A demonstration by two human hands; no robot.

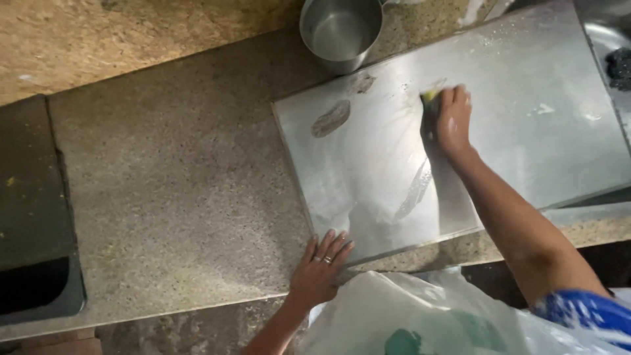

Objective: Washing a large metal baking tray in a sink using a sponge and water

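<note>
A large flat steel sheet [526, 151] lies on the speckled stone counter [177, 177], wet and streaked with soap. My right hand [452, 119] presses a yellow sponge [430, 96] onto the sheet's upper middle; only the sponge's tip shows past my fingers. My left hand [321, 266], with rings on two fingers, rests flat with fingers spread on the sheet's near left corner and the counter beside it. Two smeared patches [330, 118] mark the sheet's far left part.
A round steel pot [340, 31] stands just beyond the sheet's far left corner. A dark recessed basin [33, 217] lies at the counter's left end. A sink with a dark scrubber [618, 66] is at the right. A clear plastic apron [407, 315] covers my front.
</note>
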